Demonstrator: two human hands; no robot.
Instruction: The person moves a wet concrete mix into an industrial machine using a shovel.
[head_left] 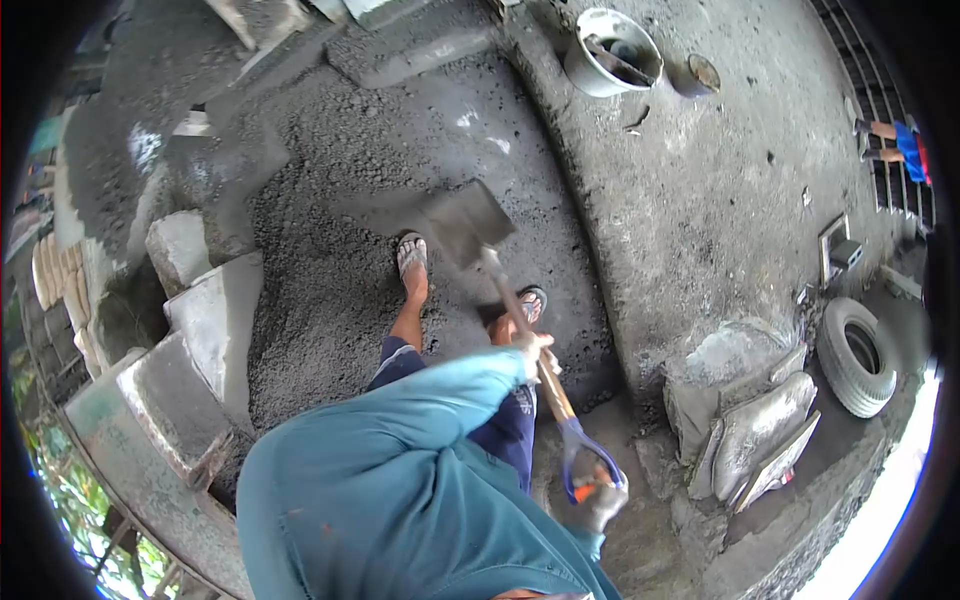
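Observation:
A shovel with a flat grey blade (pixel 468 222) slants across the middle of the head view, its blade low over dark gravelly mix (pixel 320 260) and slightly smeared by motion. Fingers wrapped around its shaft, my left hand (pixel 536 358) grips just above the wooden part. My right hand (pixel 600 495) is closed on the blue D-shaped handle (pixel 568 450) at the shaft's upper end. Nothing heaped shows on the blade. My feet in flip-flops (pixel 413 255) stand on either side of the shaft.
A raised concrete ledge (pixel 650 220) runs along the right, bearing a white bucket (pixel 590 70) and a small can (pixel 697 77). Farther right are a tire (pixel 857 357) and stacked slabs (pixel 765 430). Broken concrete blocks (pixel 185 395) border the left. Another person (pixel 908 152) stands at the far right.

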